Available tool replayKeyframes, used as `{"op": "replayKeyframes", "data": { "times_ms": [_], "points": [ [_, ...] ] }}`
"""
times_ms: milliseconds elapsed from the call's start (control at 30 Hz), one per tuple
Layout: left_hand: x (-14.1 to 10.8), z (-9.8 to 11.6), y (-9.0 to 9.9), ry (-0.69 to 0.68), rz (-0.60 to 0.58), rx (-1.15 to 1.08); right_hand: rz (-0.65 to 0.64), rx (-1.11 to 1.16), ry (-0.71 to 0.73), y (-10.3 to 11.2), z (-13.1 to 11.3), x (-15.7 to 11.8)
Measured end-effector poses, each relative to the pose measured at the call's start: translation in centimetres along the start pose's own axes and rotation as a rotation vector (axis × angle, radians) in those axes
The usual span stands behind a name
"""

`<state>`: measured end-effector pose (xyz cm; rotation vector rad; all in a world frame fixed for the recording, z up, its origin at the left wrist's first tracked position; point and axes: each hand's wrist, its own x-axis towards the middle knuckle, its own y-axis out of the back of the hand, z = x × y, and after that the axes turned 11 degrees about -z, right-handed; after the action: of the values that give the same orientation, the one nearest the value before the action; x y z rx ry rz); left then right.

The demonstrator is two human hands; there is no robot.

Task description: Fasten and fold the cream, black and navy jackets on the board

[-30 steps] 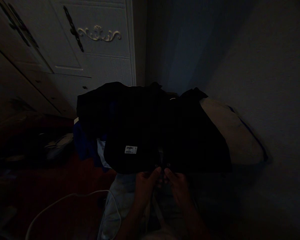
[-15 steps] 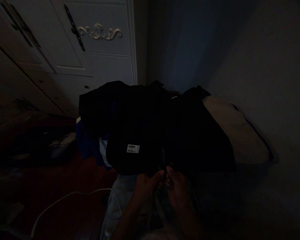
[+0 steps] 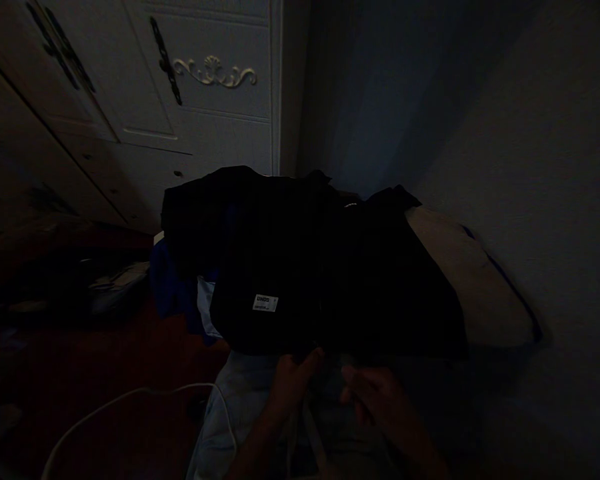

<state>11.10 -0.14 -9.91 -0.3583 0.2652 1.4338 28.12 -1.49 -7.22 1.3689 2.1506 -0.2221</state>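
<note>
A black jacket [image 3: 280,253], with a white label [image 3: 265,303] near its lower edge, lies spread out in front of me in dim light. My left hand [image 3: 293,377] is closed on the jacket's bottom hem, near the middle, thumb on top. Just to the right and a little below the hem, my right hand [image 3: 373,393] is held apart from the jacket with its fingers curled in. Whether anything is between those fingers is too dark to make out.
Blue cloth [image 3: 173,287] sticks out under the jacket's left side. A pale stuffed sack [image 3: 460,273] sits at the right by the wall [image 3: 545,167]. Behind stands a white cabinet [image 3: 225,140]. A white cable [image 3: 145,390] crosses the red floor [image 3: 145,427].
My right hand has come away from the jacket's hem, down and to the right. My left hand has stayed at the hem. The view has shifted slightly.
</note>
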Motion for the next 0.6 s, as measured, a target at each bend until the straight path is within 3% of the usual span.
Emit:
{"op": "replayKeyframes", "data": {
  "times_ms": [100, 200, 300, 400, 500, 600],
  "points": [
    [0.3, -0.4, -0.3, 0.032, 0.008, -0.03, 0.232, -0.191, 0.233, 1.2, -3.1, -1.0],
    [0.5, -0.7, -0.6, -0.013, 0.002, -0.125, 0.418, -0.427, 0.377, 1.6, -6.6, 0.7],
    [0.4, -0.9, -0.8, -0.068, 0.015, -0.176, 0.433, -0.723, 0.301, 1.2, -9.2, 4.0],
    [0.4, -1.2, -1.0, -0.036, 0.015, -0.156, 0.402, -0.926, 0.16, 0.5, -10.8, 6.6],
    [0.5, -1.5, -1.3, 0.043, 0.013, -0.155, 0.397, -0.967, 0.054, 0.7, -11.5, 7.4],
    [0.4, -1.6, -1.4, 0.057, 0.015, -0.185, 0.397, -0.937, 0.047, 1.8, -11.5, 7.2]
  ]
}}
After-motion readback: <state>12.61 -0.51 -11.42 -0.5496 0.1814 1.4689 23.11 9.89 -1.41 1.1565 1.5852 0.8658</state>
